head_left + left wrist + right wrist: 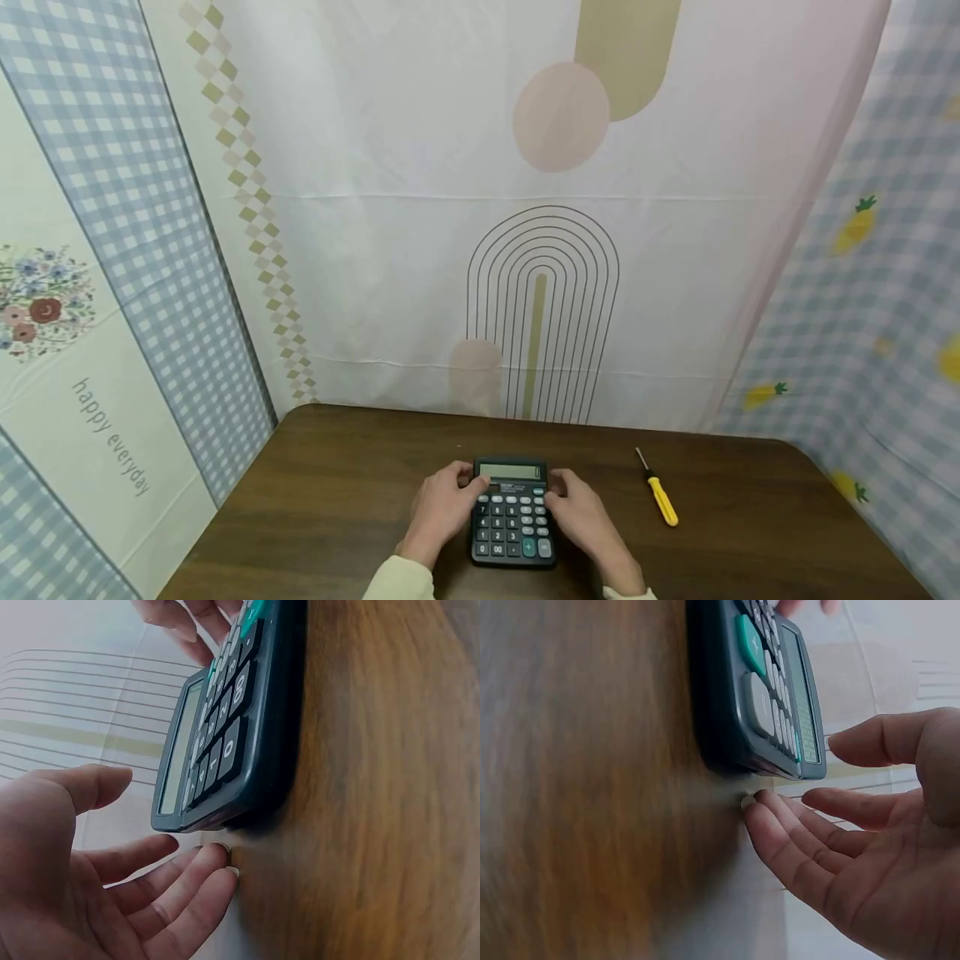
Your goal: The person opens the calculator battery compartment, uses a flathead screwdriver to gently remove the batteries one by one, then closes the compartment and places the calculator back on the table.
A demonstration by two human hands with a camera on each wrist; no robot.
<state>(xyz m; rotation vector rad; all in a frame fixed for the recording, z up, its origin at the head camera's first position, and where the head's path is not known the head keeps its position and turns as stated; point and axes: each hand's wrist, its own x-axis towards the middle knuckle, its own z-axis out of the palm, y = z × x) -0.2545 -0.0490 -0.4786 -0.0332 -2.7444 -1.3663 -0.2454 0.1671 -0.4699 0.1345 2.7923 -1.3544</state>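
A dark calculator [504,523] lies face up on the wooden table, with a grey display and a few green keys among the dark and pale ones. My left hand [442,505] is at its left side, the thumb overlapping the upper left corner in the head view. In the left wrist view that thumb [105,785] stands off the casing, and the loosely bent fingers reach along the edge. On the opposite side is my right hand [583,515], its thumb beside the right-hand keys. The right wrist view shows its fingers [810,859] relaxed beside the casing, fingertips close to the table.
A screwdriver [660,497] with a yellow handle lies on the brown table [337,475] to the right of my right hand. Behind the far edge hangs a pale patterned cloth [375,275]. Checked cloths [892,292] hang at both sides.
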